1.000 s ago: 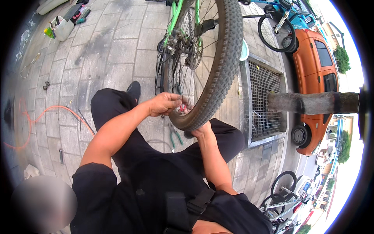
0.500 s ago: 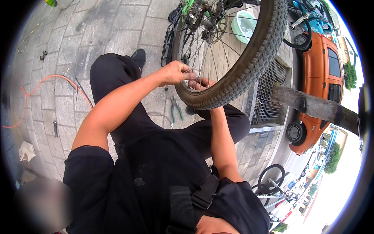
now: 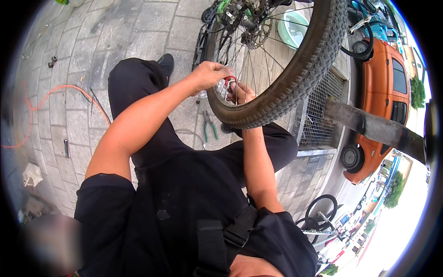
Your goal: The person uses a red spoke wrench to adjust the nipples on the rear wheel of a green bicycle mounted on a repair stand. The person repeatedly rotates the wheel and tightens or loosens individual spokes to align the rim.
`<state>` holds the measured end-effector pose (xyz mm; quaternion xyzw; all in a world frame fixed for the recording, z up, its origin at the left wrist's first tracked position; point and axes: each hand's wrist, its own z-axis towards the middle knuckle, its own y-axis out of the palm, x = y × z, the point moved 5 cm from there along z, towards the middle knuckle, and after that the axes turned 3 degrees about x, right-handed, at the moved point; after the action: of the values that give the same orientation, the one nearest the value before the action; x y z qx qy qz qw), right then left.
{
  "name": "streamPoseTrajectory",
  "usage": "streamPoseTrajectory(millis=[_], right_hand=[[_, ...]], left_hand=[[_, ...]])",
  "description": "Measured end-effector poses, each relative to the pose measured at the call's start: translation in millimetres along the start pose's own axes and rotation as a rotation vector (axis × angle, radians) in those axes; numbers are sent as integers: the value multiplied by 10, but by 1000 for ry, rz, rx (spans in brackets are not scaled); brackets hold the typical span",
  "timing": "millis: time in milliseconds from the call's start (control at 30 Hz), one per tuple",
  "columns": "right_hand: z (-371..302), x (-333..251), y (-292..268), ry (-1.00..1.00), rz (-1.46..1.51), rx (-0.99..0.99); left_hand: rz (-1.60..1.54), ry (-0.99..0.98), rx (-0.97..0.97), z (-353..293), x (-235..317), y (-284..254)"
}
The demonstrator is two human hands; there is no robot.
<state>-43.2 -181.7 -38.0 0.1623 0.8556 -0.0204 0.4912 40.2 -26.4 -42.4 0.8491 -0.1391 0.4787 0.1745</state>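
Note:
A bicycle wheel with a knobby black tyre [image 3: 307, 76] stands in front of me, its spokes and disc rotor showing. My left hand [image 3: 210, 76] is closed in a pinch at the near-left side of the rim; whether a spoke is between its fingertips I cannot make out. Just below those fingertips is a small red rounded tool [image 3: 229, 80], which looks like a spoke wrench. The fingers of my right hand [image 3: 241, 92] are closed on it, reaching in among the spokes from behind the tyre. Part of the right wrist is hidden by the tyre.
Green-handled pliers [image 3: 210, 125] lie on the paving between my legs. A pale green basin [image 3: 292, 28] sits beyond the wheel. To the left run an orange hose [image 3: 64, 86] and a small dark tool [image 3: 66, 148]. A metal grate [image 3: 321, 108], wooden beam [image 3: 369, 123] and orange car [image 3: 385, 92] are right.
My hands have drawn slightly apart, the left moving up a little. The red tool has come into sight between them. The wheel appears shifted slightly to the right.

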Motion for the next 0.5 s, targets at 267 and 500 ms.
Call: streamPoseTrajectory(millis=[267,500], right_hand=[[60,-250,97,-43,-76,30],[276,-252,-20,-22,564,6]], left_hand=[[-27,-55,0,-201,234,-12],[-11,77,-9,-94,173,33]])
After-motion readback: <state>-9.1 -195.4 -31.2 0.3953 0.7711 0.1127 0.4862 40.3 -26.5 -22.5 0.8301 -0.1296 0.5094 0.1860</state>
